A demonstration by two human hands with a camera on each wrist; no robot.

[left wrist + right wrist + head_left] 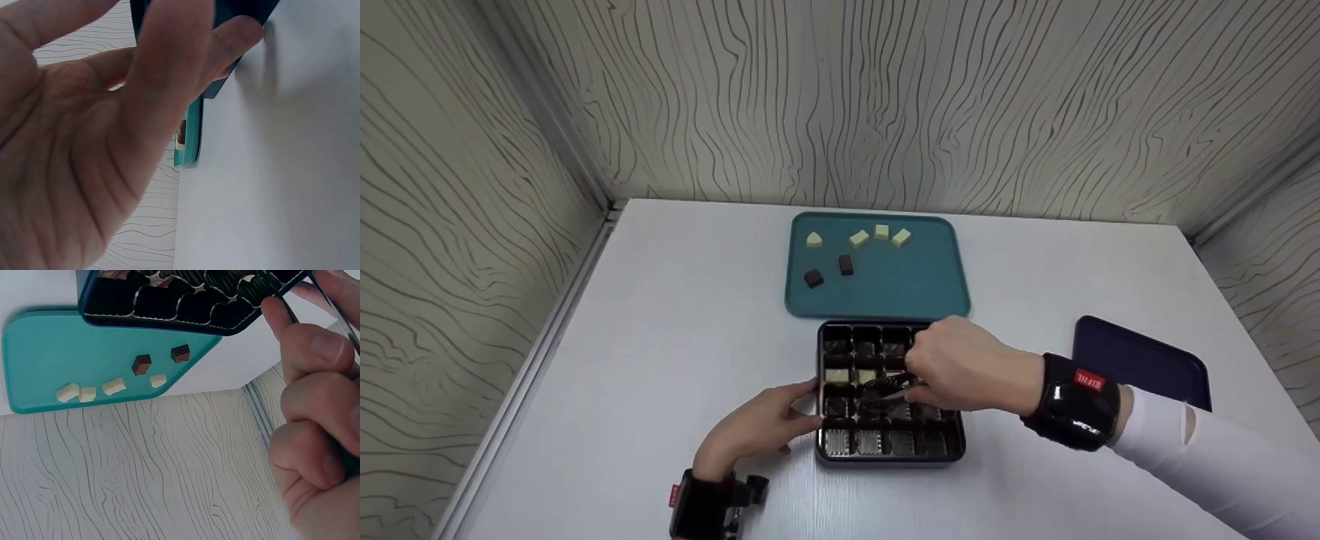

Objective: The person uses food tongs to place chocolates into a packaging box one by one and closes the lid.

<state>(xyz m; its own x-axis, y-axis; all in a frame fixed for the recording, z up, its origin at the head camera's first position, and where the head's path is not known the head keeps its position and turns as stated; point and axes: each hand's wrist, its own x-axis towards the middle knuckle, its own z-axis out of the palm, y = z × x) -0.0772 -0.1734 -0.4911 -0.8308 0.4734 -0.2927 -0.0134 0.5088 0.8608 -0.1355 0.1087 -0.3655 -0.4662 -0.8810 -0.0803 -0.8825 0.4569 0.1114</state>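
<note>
A dark box (891,462) divided into compartments stands in the middle of the table. White chocolates (837,376) lie in its second row from the back, with dark chocolates (836,346) behind them. My right hand (964,367) reaches over the box from the right, its fingers curled round small tongs (896,395). The tips of the tongs are down among the compartments; whether they pinch a piece, I cannot tell. On the box's left side rests my left hand (757,427), thumb and forefinger stretched out against the edge. Part of the box is hidden under the right hand.
Behind the box lies a teal tray (915,281) with several white chocolates (881,232) and two dark chocolates (846,265). A dark blue lid or tray (1140,360) is at the right, partly covered by the right forearm. Patterned walls enclose the table.
</note>
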